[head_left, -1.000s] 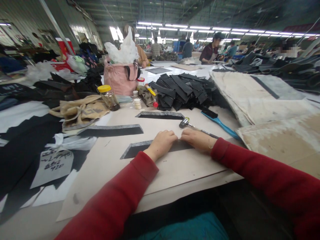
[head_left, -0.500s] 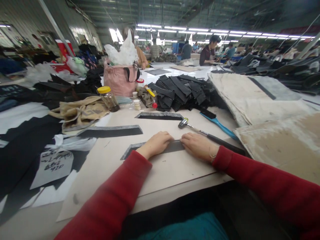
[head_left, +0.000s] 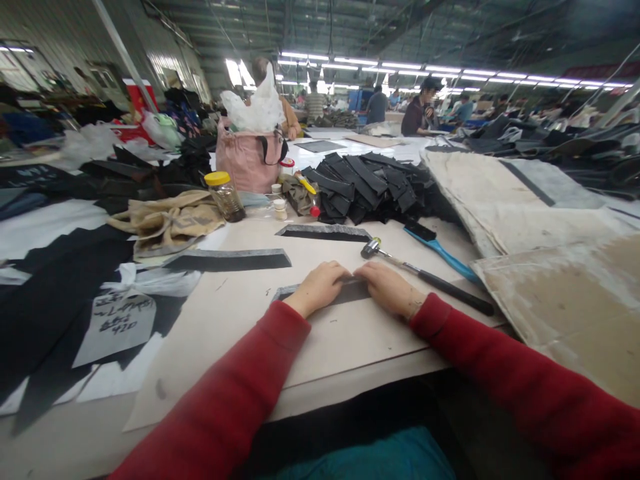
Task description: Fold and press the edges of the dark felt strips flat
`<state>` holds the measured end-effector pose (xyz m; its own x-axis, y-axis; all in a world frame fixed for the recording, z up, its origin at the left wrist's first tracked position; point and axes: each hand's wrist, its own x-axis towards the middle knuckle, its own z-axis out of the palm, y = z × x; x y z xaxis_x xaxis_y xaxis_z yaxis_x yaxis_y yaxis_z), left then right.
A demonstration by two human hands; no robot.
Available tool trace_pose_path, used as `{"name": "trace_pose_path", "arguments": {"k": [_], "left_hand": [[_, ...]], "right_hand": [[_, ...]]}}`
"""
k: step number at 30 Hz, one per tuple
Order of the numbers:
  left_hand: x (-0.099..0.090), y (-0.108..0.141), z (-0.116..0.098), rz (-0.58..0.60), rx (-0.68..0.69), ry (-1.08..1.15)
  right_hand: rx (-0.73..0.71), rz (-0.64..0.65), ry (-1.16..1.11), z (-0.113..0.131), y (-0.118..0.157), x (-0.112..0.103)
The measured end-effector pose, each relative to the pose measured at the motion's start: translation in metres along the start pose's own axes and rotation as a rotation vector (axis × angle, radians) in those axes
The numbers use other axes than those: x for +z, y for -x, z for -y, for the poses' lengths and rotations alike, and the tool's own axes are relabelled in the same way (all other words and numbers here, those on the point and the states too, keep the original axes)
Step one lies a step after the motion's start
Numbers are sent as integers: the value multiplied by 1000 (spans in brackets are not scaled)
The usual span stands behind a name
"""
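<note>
A dark strip (head_left: 351,292) with a grey border lies flat on the pale board (head_left: 240,340) in front of me. My left hand (head_left: 323,287) is closed at its far edge, fingers bent and pressed together. Close beside it, my right hand (head_left: 389,288) pinches the same edge, the fingertips of both hands almost meeting. Most of the strip's left part and its right end are covered by my hands. Farther up lie two similar strips, one at the left (head_left: 240,260) and one at the back (head_left: 324,232).
A hammer (head_left: 425,275) and a blue-handled brush (head_left: 445,253) lie right of my hands. Behind are a heap of dark pieces (head_left: 370,183), a yellow-lidded jar (head_left: 225,197) and a pink bag (head_left: 247,160). Pale sheets (head_left: 520,220) are stacked at the right; a handwritten tag (head_left: 117,323) lies left.
My hands have come closer together along the strip's edge, the right one shifting left. The strip's left end has shifted right and less of it shows. The view has moved slightly.
</note>
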<state>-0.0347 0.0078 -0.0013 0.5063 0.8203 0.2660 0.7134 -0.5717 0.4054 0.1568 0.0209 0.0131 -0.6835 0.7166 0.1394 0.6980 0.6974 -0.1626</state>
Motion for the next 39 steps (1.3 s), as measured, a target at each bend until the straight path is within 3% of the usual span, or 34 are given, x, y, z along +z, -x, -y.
{"name": "trace_pose_path", "arguments": {"k": [10,14,22,28,35,39], "left_hand": [[-4,2,-6,99,79,-213],[-10,7,3,124,94,-134],[-20,28,25,-6,-30,20],[-18,28,21,-9,-21,0],[-25,34,11,90,47,-223],[-30,39,14,119,13,-260]], "right_hand": [[19,85,295,34,5,-3],[77,87,329,44,2,-5],[113,-36,106,35,-3,2],[70,11,-68,42,-15,6],[-69,56,203,58,-15,7],[12,-2,268,65,-20,10]]}}
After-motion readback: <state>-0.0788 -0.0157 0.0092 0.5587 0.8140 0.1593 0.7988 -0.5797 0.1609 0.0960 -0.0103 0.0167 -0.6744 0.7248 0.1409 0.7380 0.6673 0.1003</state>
